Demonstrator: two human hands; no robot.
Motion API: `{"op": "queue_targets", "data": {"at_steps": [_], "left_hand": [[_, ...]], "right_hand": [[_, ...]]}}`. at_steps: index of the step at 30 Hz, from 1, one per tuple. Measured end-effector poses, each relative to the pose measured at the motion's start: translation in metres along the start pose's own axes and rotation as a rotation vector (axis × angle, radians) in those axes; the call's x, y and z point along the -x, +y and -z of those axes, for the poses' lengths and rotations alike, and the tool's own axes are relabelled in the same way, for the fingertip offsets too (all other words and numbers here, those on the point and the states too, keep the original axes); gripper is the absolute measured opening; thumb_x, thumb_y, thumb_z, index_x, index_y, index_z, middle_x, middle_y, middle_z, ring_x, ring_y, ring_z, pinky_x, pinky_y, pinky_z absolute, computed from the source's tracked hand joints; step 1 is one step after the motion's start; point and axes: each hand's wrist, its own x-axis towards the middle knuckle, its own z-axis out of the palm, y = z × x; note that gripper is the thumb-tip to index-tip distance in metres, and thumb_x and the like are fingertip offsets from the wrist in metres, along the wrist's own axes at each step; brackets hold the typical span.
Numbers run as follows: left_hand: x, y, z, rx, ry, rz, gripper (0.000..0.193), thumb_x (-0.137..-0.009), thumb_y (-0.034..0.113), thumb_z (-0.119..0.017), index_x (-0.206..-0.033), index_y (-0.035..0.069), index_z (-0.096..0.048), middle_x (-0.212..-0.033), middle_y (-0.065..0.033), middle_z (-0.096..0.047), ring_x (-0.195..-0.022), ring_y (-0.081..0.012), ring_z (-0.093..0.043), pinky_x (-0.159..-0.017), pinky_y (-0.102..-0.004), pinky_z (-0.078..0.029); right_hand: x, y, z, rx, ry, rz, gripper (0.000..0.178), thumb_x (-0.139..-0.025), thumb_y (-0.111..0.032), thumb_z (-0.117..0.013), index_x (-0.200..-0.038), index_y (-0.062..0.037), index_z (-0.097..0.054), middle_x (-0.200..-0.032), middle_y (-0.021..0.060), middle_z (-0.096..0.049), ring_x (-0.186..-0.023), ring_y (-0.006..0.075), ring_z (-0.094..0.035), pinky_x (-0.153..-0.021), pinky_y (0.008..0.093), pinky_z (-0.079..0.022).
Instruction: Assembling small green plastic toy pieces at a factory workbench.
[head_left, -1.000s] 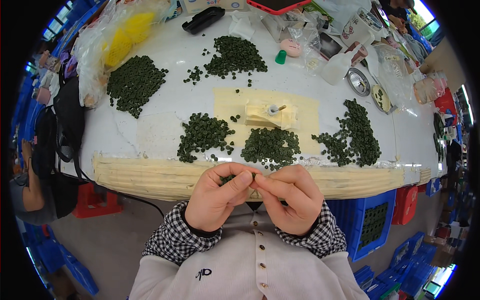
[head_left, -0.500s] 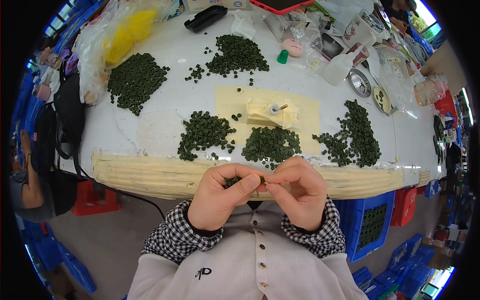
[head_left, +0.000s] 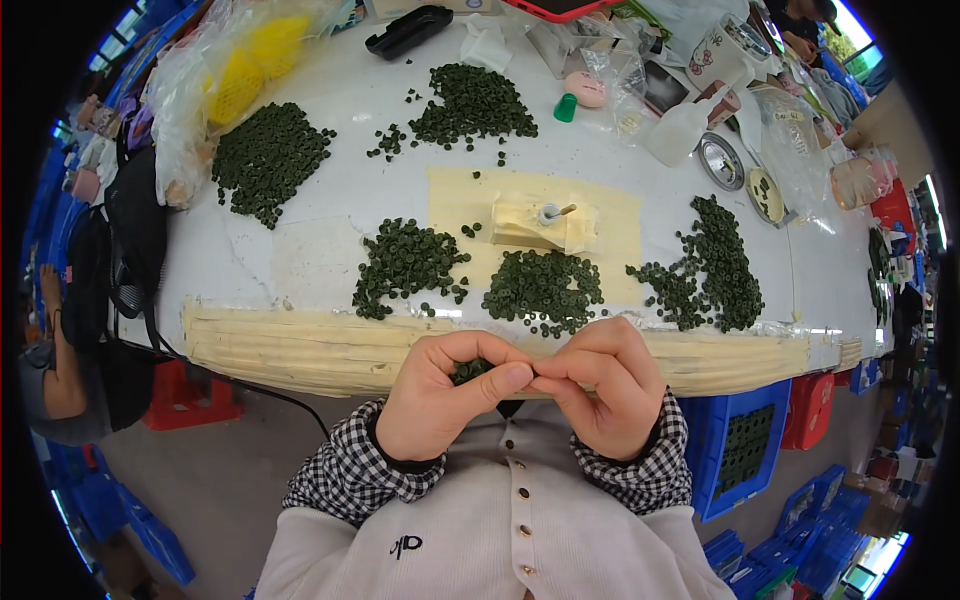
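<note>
My left hand (head_left: 445, 395) is closed around several small dark green round parts (head_left: 470, 371), which show in the hollow between thumb and fingers. Its thumb and forefinger tips meet the tips of my right hand (head_left: 605, 385), which is pinched; whatever lies between them is too small to make out. Just beyond the hands, on the white table, lies a pile of dark green ring-shaped parts (head_left: 545, 288). Another pile of green parts (head_left: 408, 265) is to its left. Behind stands a tape-covered block (head_left: 530, 222) with a short upright pin.
More green piles lie at the far left (head_left: 270, 160), far middle (head_left: 475, 105) and right (head_left: 720, 265). Padded tape covers the table's front edge (head_left: 290, 350). A white squeeze bottle (head_left: 680, 130) and round tins stand at the back right. Below right is a blue crate (head_left: 735, 450).
My right hand has shifted slightly to the right, its fingertips still meeting the left ones. The green part visible at the fingertips before is now hidden. The view has tilted slightly.
</note>
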Motion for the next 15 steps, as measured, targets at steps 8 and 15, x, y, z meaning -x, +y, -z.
{"op": "queue_targets", "data": {"at_steps": [8, 15], "left_hand": [[0.0016, 0.0034, -0.0033, -0.159, -0.001, -0.015, 0.014, -0.089, 0.006, -0.061, -0.096, -0.005, -0.066, -0.089, -0.0068, -0.068, -0.081, -0.0072, -0.06, -0.074, -0.0209, -0.048], [0.0012, -0.0003, -0.003, -0.268, 0.009, -0.089, 0.013, -0.087, 0.005, -0.062, -0.095, -0.004, -0.066, -0.089, -0.0062, -0.068, -0.081, -0.0064, -0.059, -0.073, -0.0206, -0.048]], "right_hand": [[0.0005, 0.0023, 0.0052, 0.049, -0.01, 0.084, 0.025, -0.063, -0.006, -0.08, -0.084, -0.0026, -0.067, -0.074, 0.0048, -0.056, -0.062, 0.0194, -0.055, -0.053, 0.0286, -0.045], [0.0009, 0.002, 0.0067, 0.018, -0.033, 0.078, 0.023, -0.066, -0.003, -0.078, -0.085, -0.0013, -0.066, -0.077, 0.0064, -0.058, -0.064, 0.0199, -0.057, -0.056, 0.0282, -0.046]]}}
